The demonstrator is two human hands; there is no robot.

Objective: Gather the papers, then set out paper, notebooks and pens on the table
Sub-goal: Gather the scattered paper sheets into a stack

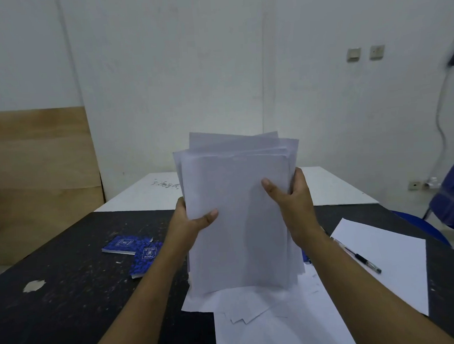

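Paper stack (pixel 236 211) upright between both hands, left hand (pixel 190 222) and right hand (pixel 294 202) gripping its side edges — thumbs in front, bottom edge on loose sheets (pixel 269 315) at the table's (pixel 68 288) near edge.

A dark, scuffed table (pixel 69 301) fills the lower half of the frame, with a pale chipped patch (pixel 34 286) at lower left. Two blue notebooks (pixel 124 244) lie left of centre, overlapping at a corner. Loose white sheets (pixel 270 328) lie fanned at lower centre. At right lies a single sheet (pixel 394 268) with a black pen (pixel 364 260) across it. A white table (pixel 142 195) stands beyond at centre.
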